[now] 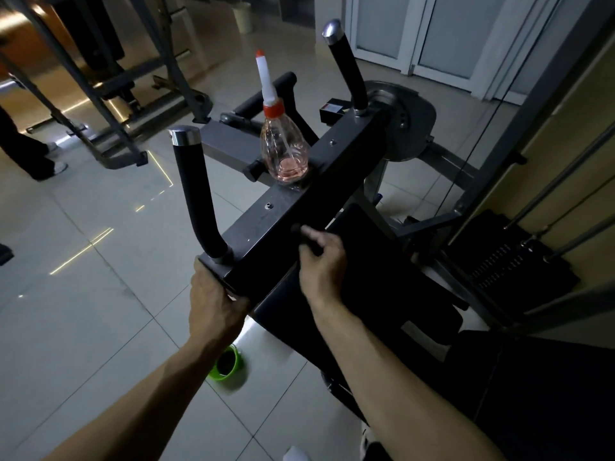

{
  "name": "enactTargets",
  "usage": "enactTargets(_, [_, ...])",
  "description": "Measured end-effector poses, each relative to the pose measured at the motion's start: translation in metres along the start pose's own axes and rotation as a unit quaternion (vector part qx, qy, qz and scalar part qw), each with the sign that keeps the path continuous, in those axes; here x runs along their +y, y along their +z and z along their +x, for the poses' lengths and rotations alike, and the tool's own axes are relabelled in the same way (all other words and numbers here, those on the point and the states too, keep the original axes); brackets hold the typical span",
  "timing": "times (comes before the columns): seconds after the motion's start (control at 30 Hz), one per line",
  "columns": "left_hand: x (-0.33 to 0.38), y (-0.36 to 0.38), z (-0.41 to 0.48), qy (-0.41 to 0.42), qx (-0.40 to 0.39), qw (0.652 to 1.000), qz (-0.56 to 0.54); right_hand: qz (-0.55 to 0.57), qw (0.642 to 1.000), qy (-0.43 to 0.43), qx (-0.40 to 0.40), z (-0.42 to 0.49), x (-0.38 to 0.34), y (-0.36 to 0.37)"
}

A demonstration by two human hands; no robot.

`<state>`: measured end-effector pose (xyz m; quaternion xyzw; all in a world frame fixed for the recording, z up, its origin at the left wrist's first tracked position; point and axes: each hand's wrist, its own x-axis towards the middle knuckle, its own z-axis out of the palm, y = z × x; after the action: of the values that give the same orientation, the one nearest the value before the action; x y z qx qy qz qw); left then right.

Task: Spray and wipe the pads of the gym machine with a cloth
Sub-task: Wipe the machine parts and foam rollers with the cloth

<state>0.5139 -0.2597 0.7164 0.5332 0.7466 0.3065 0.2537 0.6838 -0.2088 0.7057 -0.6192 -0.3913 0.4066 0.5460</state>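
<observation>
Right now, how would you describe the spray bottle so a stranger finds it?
Look at the dark metal beam that joins the two upright black handles. Midway along it stands the spray bottle: clear, with pink liquid and an orange-and-white nozzle.

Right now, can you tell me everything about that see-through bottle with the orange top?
The bottle is clear plastic with a round, drop-shaped body, an orange collar and a long white spout ending in an orange tip. A thin tube runs down inside to a little pink liquid at the bottom, so it is nearly empty. It stands upright on the dark metal bar of the gym machine, about midway along it. Only the bar touches it.
</observation>
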Motion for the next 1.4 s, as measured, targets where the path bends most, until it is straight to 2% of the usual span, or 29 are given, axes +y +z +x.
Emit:
enactTargets(0.13, [-0.009, -0.02, -0.004, 0.018, -0.082, 0.986, -0.147, -0.003, 0.999, -0.012, 0.047, -0.001, -0.006, 0.013])
enactTargets(0.2, [-0.008, -0.023, -0.008, 0.013, -0.074, 0.981, -0.18, -0.013, 0.999, -0.022, 0.04, -0.031, 0.007, 0.026])
enactTargets(0.3, [0.0, -0.019, -0.013, 0.021, -0.05, 0.983, -0.175, -0.033, 0.998, -0.047, -0.008, -0.075, 0.028, 0.035])
enactTargets(0.4, [0.002, -0.019, -0.015, 0.017, -0.051, 0.984, -0.172, -0.028, 0.991, -0.081, -0.099, -0.098, 0.04, 0.038])
enactTargets(0.47, [0.004, -0.021, -0.015, 0.018, -0.052, 0.985, -0.167, -0.033, 0.989, -0.097, -0.106, -0.084, 0.034, 0.03])
enactTargets(0.6, [-0.001, -0.021, -0.012, 0.009, -0.072, 0.981, -0.178, -0.003, 0.999, -0.04, 0.032, -0.026, 0.013, 0.023])
enactTargets(0.7, [-0.004, -0.022, -0.01, 0.003, -0.072, 0.98, -0.184, 0.011, 0.999, -0.041, 0.033, -0.055, 0.009, 0.036])
enactTargets(0.8, [-0.001, -0.022, -0.011, 0.002, -0.072, 0.982, -0.177, -0.001, 0.999, -0.039, -0.029, -0.104, 0.023, 0.041])
enactTargets(0.87, [-0.001, -0.023, -0.011, 0.0, -0.072, 0.983, -0.171, 0.009, 0.998, -0.026, -0.048, -0.1, 0.025, 0.035])
enactTargets(0.93, [-0.006, -0.023, -0.008, -0.003, -0.073, 0.984, -0.164, 0.016, 1.0, -0.013, 0.0, -0.068, 0.019, 0.03])
enactTargets(1.0, [-0.009, -0.023, -0.008, -0.004, -0.078, 0.983, -0.165, 0.058, 0.995, 0.045, 0.073, -0.026, 0.012, 0.022])
enactTargets(1.07, [-0.009, -0.021, -0.009, 0.0, -0.08, 0.983, -0.168, 0.09, 0.988, 0.083, 0.096, -0.011, 0.005, 0.018])
enactTargets(1.2, [-0.008, -0.015, -0.008, 0.014, -0.057, 0.988, -0.143, 0.084, 0.985, 0.134, 0.061, -0.07, 0.012, 0.032])
enactTargets(1.33, [-0.009, -0.017, -0.008, 0.01, -0.055, 0.988, -0.144, 0.107, 0.974, 0.184, -0.073, -0.124, 0.017, 0.035])
enactTargets(1.4, [-0.008, -0.02, -0.008, 0.003, -0.067, 0.986, -0.154, 0.097, 0.98, 0.171, -0.036, -0.106, 0.017, 0.031])
